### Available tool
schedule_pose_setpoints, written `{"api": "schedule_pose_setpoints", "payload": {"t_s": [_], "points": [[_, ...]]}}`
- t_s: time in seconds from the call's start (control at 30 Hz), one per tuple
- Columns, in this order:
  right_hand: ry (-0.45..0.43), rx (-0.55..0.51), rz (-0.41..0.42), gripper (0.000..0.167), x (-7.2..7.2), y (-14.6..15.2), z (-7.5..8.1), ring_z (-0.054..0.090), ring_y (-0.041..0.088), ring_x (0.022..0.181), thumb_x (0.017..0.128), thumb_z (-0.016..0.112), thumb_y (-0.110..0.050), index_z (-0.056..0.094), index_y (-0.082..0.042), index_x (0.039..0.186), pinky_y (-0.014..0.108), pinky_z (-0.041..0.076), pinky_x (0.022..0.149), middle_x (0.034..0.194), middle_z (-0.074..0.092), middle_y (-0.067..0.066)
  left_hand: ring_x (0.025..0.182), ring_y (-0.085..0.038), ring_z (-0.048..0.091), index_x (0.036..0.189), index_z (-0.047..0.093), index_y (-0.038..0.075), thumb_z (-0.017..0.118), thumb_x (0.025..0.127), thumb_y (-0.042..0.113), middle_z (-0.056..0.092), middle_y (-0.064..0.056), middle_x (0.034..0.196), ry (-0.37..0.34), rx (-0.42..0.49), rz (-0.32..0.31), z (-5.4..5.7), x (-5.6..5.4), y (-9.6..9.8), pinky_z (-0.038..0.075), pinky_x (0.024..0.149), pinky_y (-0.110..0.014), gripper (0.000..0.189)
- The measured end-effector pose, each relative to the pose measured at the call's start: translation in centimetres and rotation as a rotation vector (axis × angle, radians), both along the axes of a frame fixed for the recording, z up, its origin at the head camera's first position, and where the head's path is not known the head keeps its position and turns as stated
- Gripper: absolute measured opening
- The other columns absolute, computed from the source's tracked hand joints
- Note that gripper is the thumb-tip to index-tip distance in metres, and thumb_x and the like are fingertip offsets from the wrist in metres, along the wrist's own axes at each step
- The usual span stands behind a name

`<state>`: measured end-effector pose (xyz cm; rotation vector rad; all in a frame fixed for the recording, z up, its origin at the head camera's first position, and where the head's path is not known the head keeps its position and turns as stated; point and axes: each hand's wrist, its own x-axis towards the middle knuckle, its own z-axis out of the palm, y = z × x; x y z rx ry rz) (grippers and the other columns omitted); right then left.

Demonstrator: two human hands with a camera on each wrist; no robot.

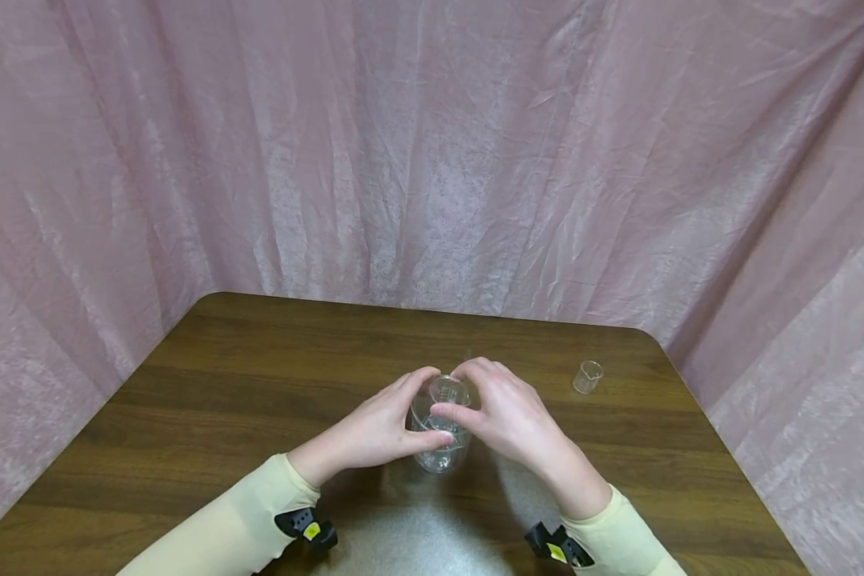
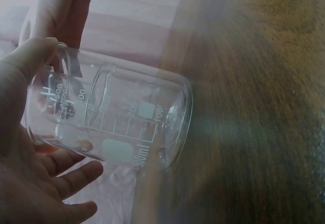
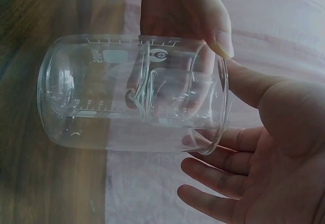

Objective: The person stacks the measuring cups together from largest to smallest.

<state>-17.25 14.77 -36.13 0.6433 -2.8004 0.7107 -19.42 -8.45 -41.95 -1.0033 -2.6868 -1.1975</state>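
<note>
A large glass beaker marked 500 ml stands on the table, with a medium beaker marked 200 nested inside it. In its upper part is a smaller beaker, its base near the medium beaker's rim. My right hand pinches this smaller beaker near its rim, between thumb and fingers. Around the large beaker's top my left hand holds the rim, thumb on the near side, fingers on the far side. Clear glass overlaps here, so exact contacts are hard to see.
A tiny glass beaker stands on the brown wooden table, right of my hands. Just behind the right hand shows a faint glass edge, mostly hidden. Pink curtains hang behind and beside the table.
</note>
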Motion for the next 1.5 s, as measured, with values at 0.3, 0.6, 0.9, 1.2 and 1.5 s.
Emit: {"api": "schedule_pose_setpoints", "payload": {"t_s": [0.3,0.6,0.9,1.2,1.5], "points": [[-0.005,-0.001,-0.001,0.042,-0.07,-0.02,-0.14,0.068,0.019,0.114,0.094,0.086,-0.052,0.076,-0.019,0.119,0.048,0.057,0.095,0.12,0.072,-0.005,0.129,-0.024,0.063,0.16,0.046,0.013,0.085,0.094,0.057,0.063,-0.004,0.142,-0.018,-0.037,0.012,0.44,0.08,0.2,0.054,0.105,-0.053,0.089],[0.002,0.0,0.013,0.043,0.01,0.0,-0.1,0.067,0.02,0.118,0.095,0.086,-0.052,0.076,-0.018,0.12,0.049,0.056,0.097,0.122,0.072,-0.005,0.126,-0.022,0.064,0.16,0.046,0.014,0.084,0.094,0.059,0.063,-0.003,0.141,-0.031,-0.04,0.011,0.33,0.06,0.13,0.056,0.102,-0.052,0.088],[0.002,-0.003,0.028,0.047,0.02,0.0,-0.22,0.066,0.022,0.126,0.095,0.085,-0.052,0.077,-0.015,0.123,0.051,0.056,0.1,0.129,0.072,-0.003,0.129,-0.024,0.063,0.16,0.046,0.012,0.084,0.094,0.059,0.062,-0.006,0.145,-0.02,-0.044,0.012,0.43,0.12,0.17,0.054,0.104,-0.053,0.089],[-0.015,0.026,0.028,0.045,-0.08,0.06,-0.42,0.067,0.022,0.124,0.096,0.084,-0.052,0.078,-0.015,0.122,0.051,0.057,0.099,0.128,0.073,-0.002,0.132,-0.027,0.062,0.162,0.045,0.011,0.084,0.094,0.058,0.061,-0.008,0.148,-0.03,-0.045,0.013,0.49,0.13,0.21,0.053,0.106,-0.054,0.091],[-0.042,0.042,0.029,0.045,-0.11,0.04,-0.52,0.066,0.022,0.125,0.096,0.084,-0.052,0.079,-0.016,0.122,0.051,0.056,0.101,0.128,0.073,-0.002,0.131,-0.027,0.063,0.162,0.044,0.012,0.083,0.094,0.059,0.061,-0.008,0.148,-0.041,-0.042,0.015,0.51,0.18,0.17,0.054,0.105,-0.056,0.091]]}}
